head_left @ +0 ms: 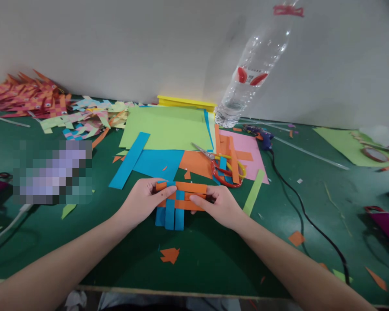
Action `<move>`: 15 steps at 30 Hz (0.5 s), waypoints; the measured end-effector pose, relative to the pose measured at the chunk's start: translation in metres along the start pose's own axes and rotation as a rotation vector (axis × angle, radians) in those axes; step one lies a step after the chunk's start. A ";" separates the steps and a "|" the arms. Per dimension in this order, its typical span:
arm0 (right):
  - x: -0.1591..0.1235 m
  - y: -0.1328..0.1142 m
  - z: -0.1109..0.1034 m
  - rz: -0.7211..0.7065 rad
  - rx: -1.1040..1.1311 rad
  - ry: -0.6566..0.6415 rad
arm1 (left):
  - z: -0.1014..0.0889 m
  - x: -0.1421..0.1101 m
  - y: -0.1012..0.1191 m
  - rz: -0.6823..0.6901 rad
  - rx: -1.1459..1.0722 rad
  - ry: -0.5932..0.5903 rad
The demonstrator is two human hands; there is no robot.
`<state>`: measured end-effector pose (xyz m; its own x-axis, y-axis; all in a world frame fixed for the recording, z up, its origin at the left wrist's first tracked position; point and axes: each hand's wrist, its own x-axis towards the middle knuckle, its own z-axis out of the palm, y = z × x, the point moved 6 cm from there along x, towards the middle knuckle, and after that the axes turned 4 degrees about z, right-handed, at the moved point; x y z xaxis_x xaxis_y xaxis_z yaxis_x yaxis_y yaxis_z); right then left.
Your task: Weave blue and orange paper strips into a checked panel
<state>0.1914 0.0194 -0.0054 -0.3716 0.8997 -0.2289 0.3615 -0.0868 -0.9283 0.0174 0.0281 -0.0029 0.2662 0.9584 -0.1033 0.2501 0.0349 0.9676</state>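
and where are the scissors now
In the head view, the scissors lie slightly right of centre, just beyond the right hand, among orange strips and by the front edge of the large light-green sheet.

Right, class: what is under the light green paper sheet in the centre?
Blue paper peeks out past the right edge of the light green paper sheet, with a paler sheet beside it. Whatever lies beneath the middle is covered.
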 end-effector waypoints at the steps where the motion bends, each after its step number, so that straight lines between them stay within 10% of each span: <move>1: 0.000 0.000 0.000 0.000 -0.022 0.001 | 0.000 0.000 -0.001 -0.003 -0.006 -0.004; 15: 0.003 -0.008 -0.014 -0.080 -0.064 0.182 | 0.000 0.003 -0.007 -0.015 0.073 -0.041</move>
<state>0.1997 0.0289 0.0050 -0.2427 0.9656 -0.0929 0.3930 0.0103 -0.9195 0.0161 0.0305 -0.0095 0.2990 0.9455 -0.1287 0.3213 0.0272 0.9466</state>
